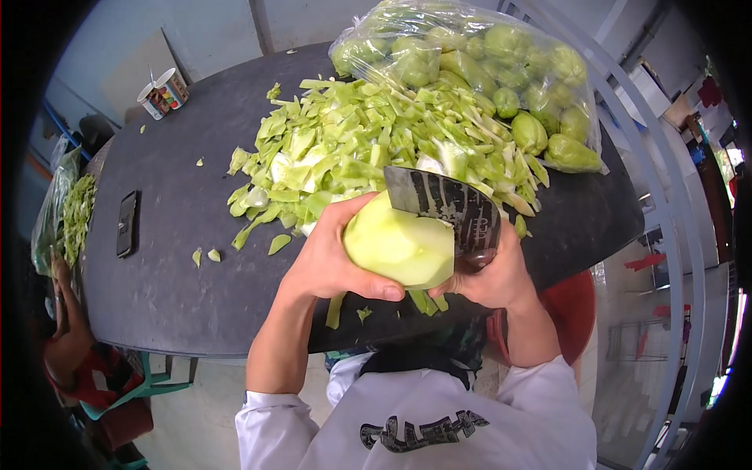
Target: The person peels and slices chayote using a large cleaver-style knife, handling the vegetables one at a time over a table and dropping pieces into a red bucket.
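Observation:
My left hand (335, 258) grips a pale green chayote (399, 247) whose visible surface is peeled into flat facets. In my right hand (496, 273) is a broad, dark-bladed knife (449, 205), its handle mostly hidden by my fingers. The blade lies against the chayote's upper right side, and my right thumb is close to its lower edge. Just beyond both hands spreads a heap of green peelings (352, 141). Behind that, a clear plastic bag (405, 29) holds several whole chayotes (511, 44), and a few more (573, 153) rest at its opening.
A dark table (170, 294) carries a phone (126, 223) and two printed cups (164, 94) at the far left. A red bucket (573, 311) stands below the right edge, near metal railings (664, 194). Another person (76, 352) sits at left beside more peelings (79, 205).

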Demonstrator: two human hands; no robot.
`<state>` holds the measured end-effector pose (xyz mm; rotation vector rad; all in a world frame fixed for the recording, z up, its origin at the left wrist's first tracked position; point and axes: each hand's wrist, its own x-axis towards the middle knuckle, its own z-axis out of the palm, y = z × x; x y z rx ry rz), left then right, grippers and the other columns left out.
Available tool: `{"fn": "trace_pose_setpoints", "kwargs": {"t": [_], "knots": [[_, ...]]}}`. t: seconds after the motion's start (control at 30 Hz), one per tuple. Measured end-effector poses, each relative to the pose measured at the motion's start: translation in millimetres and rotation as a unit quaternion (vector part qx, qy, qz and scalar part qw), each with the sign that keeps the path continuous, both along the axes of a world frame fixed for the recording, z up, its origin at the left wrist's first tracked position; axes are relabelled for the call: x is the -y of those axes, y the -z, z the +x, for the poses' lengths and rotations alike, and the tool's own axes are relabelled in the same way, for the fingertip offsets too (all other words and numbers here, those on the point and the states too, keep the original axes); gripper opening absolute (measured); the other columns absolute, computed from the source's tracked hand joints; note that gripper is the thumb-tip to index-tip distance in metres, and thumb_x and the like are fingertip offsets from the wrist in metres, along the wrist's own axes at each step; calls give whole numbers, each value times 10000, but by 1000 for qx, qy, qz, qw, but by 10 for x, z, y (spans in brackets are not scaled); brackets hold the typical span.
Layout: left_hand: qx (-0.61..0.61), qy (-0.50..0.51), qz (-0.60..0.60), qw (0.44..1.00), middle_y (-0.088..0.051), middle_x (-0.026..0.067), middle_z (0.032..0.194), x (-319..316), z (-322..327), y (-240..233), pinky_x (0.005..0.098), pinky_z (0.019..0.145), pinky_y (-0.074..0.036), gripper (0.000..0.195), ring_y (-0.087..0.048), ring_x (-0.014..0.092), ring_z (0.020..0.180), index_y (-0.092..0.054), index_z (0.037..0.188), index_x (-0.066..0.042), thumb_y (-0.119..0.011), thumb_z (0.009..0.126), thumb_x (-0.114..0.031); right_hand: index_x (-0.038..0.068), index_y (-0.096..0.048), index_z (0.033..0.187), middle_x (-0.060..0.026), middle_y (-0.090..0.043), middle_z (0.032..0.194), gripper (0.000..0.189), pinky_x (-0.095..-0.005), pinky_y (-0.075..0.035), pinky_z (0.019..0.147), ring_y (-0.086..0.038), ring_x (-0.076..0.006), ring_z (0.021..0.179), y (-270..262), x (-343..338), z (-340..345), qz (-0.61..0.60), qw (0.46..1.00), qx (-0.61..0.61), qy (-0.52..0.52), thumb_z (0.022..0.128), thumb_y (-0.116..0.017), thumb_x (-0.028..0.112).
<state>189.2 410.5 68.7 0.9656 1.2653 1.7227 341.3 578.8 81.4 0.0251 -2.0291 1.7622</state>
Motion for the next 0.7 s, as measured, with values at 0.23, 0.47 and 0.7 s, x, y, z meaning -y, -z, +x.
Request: {"fn": "trace_pose_setpoints", "kwargs": {"t": [0.23, 0.47, 0.7], "knots": [[-44, 9, 7, 999, -687, 44, 1043, 44, -5, 26, 285, 894, -486, 766, -616, 120, 944, -630, 1175, 7, -950, 497, -150, -13, -684, 1038, 24, -673, 744, 487, -188, -412, 508, -496, 1, 603, 14, -6, 102, 80, 995, 56, -3, 674, -924, 204], [-46, 13, -39, 998, -688, 41, 1014, 59, 57, -99, 282, 868, -499, 739, -624, 116, 923, -641, 1156, 9, -951, 503, -148, -11, -673, 1051, -39, -700, 776, 523, -255, -495, 592, -554, -37, 647, -90, -35, 133, 129, 990, 57, -11, 648, -931, 201], [-15, -23, 3, 1000, -685, 52, 1006, 12, 20, -35, 279, 849, -497, 744, -625, 118, 917, -638, 1167, 27, -947, 527, -194, -20, -674, 1064, -62, -729, 950, 461, -260, -525, 690, -622, -68, 785, 100, 91, 103, 13, 1000, 7, 6, 700, -903, 147]]}}
